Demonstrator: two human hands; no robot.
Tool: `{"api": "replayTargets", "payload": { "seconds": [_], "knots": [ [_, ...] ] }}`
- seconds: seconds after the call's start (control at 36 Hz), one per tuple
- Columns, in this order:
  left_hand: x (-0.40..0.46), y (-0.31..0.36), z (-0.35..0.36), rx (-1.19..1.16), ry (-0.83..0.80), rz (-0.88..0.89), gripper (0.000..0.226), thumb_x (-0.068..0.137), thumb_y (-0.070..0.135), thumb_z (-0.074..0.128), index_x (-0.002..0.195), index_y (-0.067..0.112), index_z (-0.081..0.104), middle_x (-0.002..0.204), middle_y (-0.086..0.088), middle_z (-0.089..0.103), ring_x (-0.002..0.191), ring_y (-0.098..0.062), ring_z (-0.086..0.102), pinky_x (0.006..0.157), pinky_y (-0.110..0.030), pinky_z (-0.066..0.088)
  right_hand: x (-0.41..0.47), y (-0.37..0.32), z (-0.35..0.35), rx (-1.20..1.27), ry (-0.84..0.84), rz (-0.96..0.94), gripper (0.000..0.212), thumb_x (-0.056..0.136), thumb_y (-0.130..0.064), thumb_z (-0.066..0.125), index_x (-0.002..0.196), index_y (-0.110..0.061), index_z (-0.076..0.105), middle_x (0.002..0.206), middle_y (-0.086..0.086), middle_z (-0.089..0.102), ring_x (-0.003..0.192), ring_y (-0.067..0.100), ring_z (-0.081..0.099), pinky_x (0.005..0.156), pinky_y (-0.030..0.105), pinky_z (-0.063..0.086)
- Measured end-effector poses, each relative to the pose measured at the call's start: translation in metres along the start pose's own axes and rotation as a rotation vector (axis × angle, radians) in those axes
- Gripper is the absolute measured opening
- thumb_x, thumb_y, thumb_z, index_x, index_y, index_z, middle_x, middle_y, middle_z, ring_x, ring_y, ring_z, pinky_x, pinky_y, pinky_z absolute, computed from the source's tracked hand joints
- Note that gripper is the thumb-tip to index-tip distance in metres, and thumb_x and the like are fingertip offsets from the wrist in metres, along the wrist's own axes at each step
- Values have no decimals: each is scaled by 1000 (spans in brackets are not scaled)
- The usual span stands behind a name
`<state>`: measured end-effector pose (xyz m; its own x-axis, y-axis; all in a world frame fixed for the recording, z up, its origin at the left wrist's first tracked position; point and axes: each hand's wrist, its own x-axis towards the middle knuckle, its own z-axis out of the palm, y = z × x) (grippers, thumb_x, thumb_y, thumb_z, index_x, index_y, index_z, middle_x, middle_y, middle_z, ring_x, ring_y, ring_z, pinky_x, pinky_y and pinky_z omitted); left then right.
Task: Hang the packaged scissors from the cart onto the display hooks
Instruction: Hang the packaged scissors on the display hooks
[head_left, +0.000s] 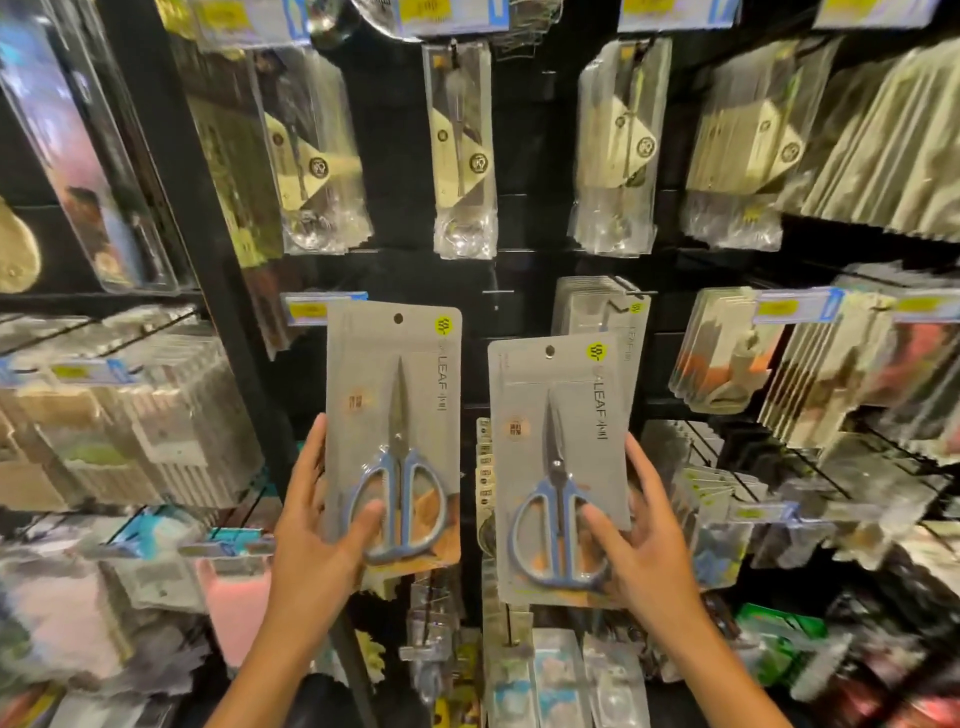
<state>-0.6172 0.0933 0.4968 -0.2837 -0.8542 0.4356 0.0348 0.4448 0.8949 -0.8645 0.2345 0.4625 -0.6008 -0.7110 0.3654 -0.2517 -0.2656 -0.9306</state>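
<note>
Centre of frame, left: packaged scissors (395, 431) upright before the display wall (519, 270), lower edge in the left hand (317, 525).
Centre, right: second scissors package (558, 467) upright, just beside the first and set lower, in the right hand (644, 540).
Behind the second package, upper right of it: a stack of like packages (597, 306) on a display hook (631, 293).
Upper row, left to right: four hanging stacks of bagged items (460, 150).
Left and right edges: crowded rows of hanging packets (857, 374).
Below the hands: smaller hanging packs (561, 675).
</note>
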Motion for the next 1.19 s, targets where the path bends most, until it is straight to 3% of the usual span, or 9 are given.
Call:
{"api": "replayTargets", "payload": {
  "seconds": [0.06, 0.17, 0.28, 0.39, 0.56, 0.69, 0.86, 0.97, 1.19],
  "knots": [
    [11, -6, -4, 9, -9, 5, 88, 82, 20, 73, 151, 51, 29, 137, 45, 46, 124, 10, 54, 91, -12, 51, 6, 3, 9, -6, 16, 11, 77, 95, -5, 63, 151, -46, 30, 151, -21, 47, 135, 1, 50, 103, 20, 49],
    [32, -19, -14, 7, -30, -4, 87, 84, 20, 73, 150, 56, 29, 154, 26, 40, 138, -8, 47, 107, -36, 44, 18, 4, 27, -22, 18, 23, 76, 96, -4, 62, 152, -45, 30, 147, -26, 49, 133, -1, 51, 105, 24, 49],
    [48, -26, -21, -6, -56, 1, 86, 83, 22, 71, 151, 54, 29, 150, 33, 40, 134, 2, 47, 105, -28, 42, 27, 7, 44, -35, 33, 26, 79, 96, -5, 63, 154, -44, 27, 152, -26, 43, 139, 0, 45, 116, 35, 41],
    [61, -33, -28, -17, -74, -26, 86, 86, 18, 72, 148, 58, 29, 142, 44, 42, 128, 9, 49, 103, -28, 43, 32, 9, 59, -28, 49, 15, 79, 95, -1, 62, 154, -41, 27, 142, -37, 48, 135, -1, 49, 109, 24, 46],
    [74, -36, -30, 9, -97, -15, 86, 88, 16, 72, 152, 53, 26, 134, 53, 40, 119, 23, 47, 103, -29, 40, 41, 13, 71, -13, 80, -2, 77, 96, 0, 61, 152, -42, 29, 144, -31, 50, 133, -1, 51, 101, 17, 49],
    [82, -37, -28, -9, -89, -7, 86, 85, 20, 72, 149, 58, 28, 145, 39, 42, 129, 7, 50, 106, -35, 44, 58, 14, 72, -32, 65, -14, 78, 96, 0, 61, 153, -43, 27, 152, -20, 46, 137, 3, 49, 109, 28, 46],
    [87, -37, -20, 7, -62, 16, 87, 80, 26, 72, 148, 58, 29, 154, 25, 40, 140, -11, 45, 112, -52, 41, 80, 21, 68, -53, 33, -38, 80, 96, -1, 62, 156, -39, 26, 158, -15, 40, 142, 6, 44, 113, 35, 44],
    [88, -35, -16, 8, -40, 8, 88, 78, 27, 72, 147, 61, 28, 155, 23, 39, 141, -14, 45, 110, -60, 42, 92, 26, 65, -44, -3, -42, 81, 96, -1, 62, 157, -37, 24, 157, -10, 42, 139, 8, 48, 108, 32, 49],
    [89, -32, -4, -11, -40, 27, 88, 80, 24, 72, 148, 59, 28, 142, 37, 48, 128, 1, 55, 105, -42, 48, 110, 41, 62, 1, -27, -48, 78, 95, 1, 62, 156, -33, 26, 153, -18, 43, 129, 4, 57, 88, 18, 55]
  ]
}}
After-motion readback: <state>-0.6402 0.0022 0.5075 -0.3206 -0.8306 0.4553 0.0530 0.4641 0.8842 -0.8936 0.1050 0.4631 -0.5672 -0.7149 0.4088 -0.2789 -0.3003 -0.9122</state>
